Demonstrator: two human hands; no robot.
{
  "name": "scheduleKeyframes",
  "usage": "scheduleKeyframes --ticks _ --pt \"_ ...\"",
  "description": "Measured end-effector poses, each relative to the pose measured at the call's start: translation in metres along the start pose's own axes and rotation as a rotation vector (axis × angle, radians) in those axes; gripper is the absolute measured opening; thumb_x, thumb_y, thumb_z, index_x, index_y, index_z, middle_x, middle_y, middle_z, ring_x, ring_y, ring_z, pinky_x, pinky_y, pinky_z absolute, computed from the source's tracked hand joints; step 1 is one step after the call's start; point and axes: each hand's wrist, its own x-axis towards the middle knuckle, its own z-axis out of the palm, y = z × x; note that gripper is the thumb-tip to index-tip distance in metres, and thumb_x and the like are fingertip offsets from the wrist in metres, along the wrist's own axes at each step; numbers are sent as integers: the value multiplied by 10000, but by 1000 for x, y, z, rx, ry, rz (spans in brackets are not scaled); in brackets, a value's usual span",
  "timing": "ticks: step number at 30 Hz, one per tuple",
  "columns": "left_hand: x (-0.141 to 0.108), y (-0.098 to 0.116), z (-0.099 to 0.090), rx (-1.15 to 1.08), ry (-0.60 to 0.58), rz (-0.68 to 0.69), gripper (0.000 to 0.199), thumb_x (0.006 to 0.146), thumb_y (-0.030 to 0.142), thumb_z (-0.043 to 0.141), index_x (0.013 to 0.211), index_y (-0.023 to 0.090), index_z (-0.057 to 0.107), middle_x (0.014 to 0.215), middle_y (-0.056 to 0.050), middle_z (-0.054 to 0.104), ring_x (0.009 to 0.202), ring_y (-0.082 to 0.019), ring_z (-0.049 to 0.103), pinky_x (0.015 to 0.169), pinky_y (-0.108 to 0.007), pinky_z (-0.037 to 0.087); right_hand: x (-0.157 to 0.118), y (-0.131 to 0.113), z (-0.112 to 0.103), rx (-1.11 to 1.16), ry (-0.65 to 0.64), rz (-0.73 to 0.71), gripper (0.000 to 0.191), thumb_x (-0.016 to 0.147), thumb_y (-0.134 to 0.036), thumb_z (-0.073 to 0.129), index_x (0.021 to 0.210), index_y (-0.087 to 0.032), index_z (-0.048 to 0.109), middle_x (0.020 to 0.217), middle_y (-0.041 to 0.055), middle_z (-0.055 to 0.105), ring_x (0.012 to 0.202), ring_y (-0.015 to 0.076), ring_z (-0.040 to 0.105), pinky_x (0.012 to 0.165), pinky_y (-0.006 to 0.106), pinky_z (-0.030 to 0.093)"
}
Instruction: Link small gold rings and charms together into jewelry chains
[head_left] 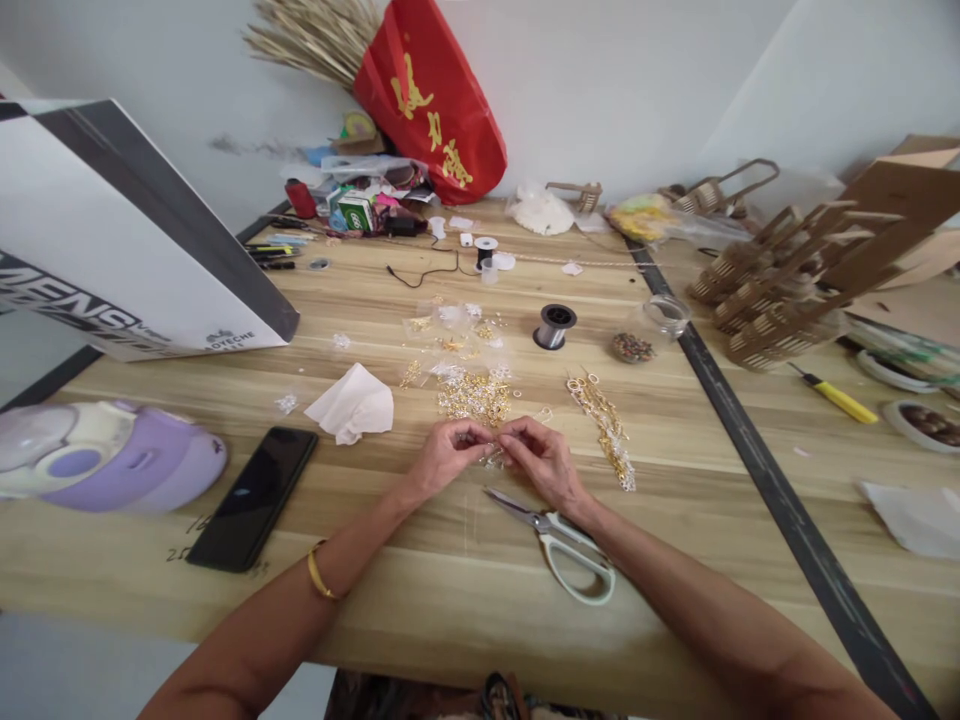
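My left hand (453, 452) and my right hand (541, 458) meet fingertip to fingertip at mid-table. Both pinch at something too small to make out. Just beyond the fingers spreads a pile of gold and silver beads (474, 396). A few small clear or silvery pieces (493, 460) lie beneath the fingertips. Scissors with pale handles (577, 560) rest by my right wrist, their blades slightly apart. To the right lie finished-looking strands of gold and silver beads (604, 425). A spool of thin wire (554, 327) stands farther back.
A black phone (253, 498), a crumpled tissue (351, 404) and a purple-and-white device (127, 457) sit on the left, below a large box (127, 240). A jar of mixed beads (634, 347) lies right of the spool. Small woven baskets (772, 270) and a yellow-handled tool (840, 394) are farther right.
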Motion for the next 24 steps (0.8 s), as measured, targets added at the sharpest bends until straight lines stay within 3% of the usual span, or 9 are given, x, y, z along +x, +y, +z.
scheduleKeyframes --ticks 8,24 --pt "0 3 -1 74 -26 36 82 681 176 686 735 115 673 721 -35 667 677 -128 586 663 -233 453 1 -1 -2 -84 32 -71 186 821 -334 579 833 -158 638 736 21 564 606 105 484 525 210 381" --pt "-2 9 -1 171 -96 103 124 754 201 611 809 115 681 786 -52 667 723 -139 580 676 -237 439 3 0 -2 -67 80 -39 209 802 -358 578 820 -154 622 722 16 577 600 108 475 545 222 383"
